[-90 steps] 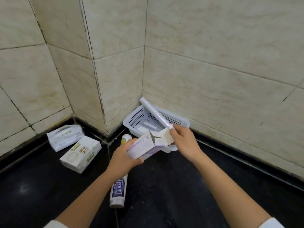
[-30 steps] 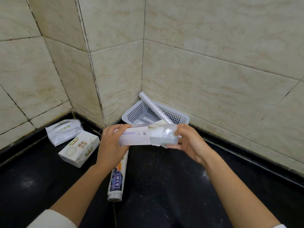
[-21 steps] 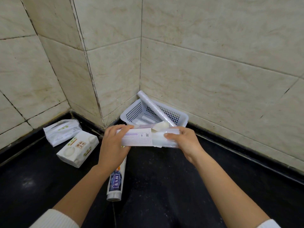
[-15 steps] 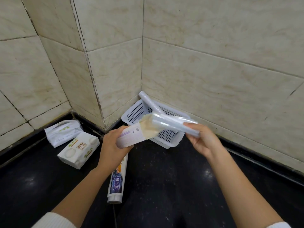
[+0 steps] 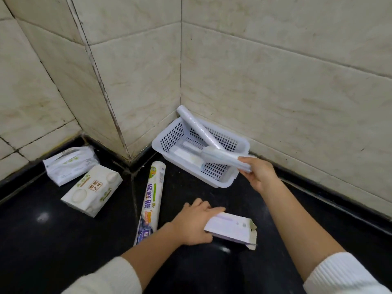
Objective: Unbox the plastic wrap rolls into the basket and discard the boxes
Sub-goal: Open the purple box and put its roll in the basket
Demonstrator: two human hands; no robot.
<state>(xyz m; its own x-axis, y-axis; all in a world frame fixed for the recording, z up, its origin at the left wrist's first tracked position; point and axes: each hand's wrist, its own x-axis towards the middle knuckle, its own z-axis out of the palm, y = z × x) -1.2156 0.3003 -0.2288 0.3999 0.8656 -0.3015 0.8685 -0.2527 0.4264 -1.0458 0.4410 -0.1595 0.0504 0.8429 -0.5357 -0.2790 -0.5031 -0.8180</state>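
Right of centre in the frame, the right hand (image 5: pixel 257 174) is closed around the near end of a plastic wrap roll (image 5: pixel 222 156); its long axis runs toward the upper left, with the far end over the white perforated basket (image 5: pixel 228 181). Another roll (image 5: pixel 196 128) leans diagonally in the basket, top end pointing to the wall corner. At lower centre the left hand (image 5: pixel 194 224) grips the empty box (image 5: pixel 230 230), lying flat, open end to the right, on the black floor (image 5: pixel 63 240).

Single head-worn wide-angle view looked forward and down, close over black floor (image 5: pixel 63 240) at tiled corner (image 5: pixel 180 81).
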